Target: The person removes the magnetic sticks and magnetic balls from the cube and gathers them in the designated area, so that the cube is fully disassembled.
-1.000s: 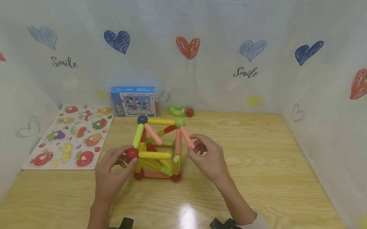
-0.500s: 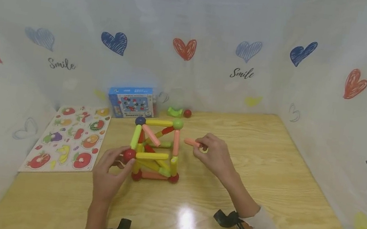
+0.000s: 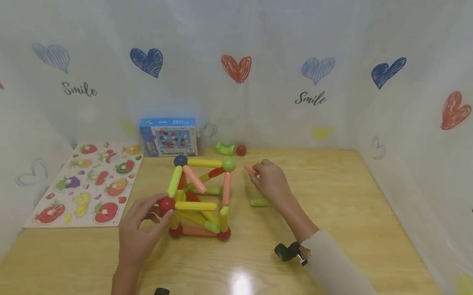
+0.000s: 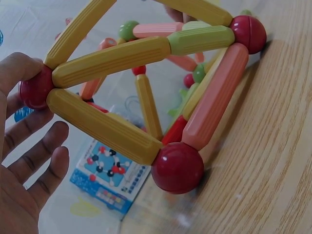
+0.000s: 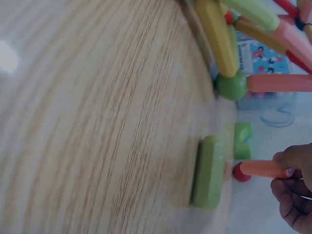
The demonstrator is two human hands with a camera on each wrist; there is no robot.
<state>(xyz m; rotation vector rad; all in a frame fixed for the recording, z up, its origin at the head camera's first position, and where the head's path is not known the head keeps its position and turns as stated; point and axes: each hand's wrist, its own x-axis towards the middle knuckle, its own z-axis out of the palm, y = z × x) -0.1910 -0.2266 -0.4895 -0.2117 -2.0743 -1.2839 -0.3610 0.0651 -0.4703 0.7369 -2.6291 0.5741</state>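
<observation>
A frame of magnetic rods (image 3: 195, 206) and balls stands on the table. My left hand (image 3: 139, 227) pinches the red ball (image 3: 167, 204) at its upper near-left corner; in the left wrist view the thumb and index finger grip that ball (image 4: 36, 87) while the other fingers stay loose. From the dark blue ball (image 3: 181, 160), a coral rod (image 3: 195, 179) slants with its lower end unattached. To the right of the frame, my right hand (image 3: 273, 181) pinches another coral rod (image 5: 265, 168) between thumb and fingers, apart from the frame. Below that hand lies a light green rod (image 3: 260, 203).
Against the back curtain are a blue toy box (image 3: 169, 137), a green curved piece (image 3: 224, 149) and a loose red ball (image 3: 241, 150). A fruit puzzle board (image 3: 80, 222) lies on the left side of the table.
My right hand has drawn its coral rod off from the light green ball and moved right and back. The green rod on the table now shows. My left hand keeps its grip on the red ball.
</observation>
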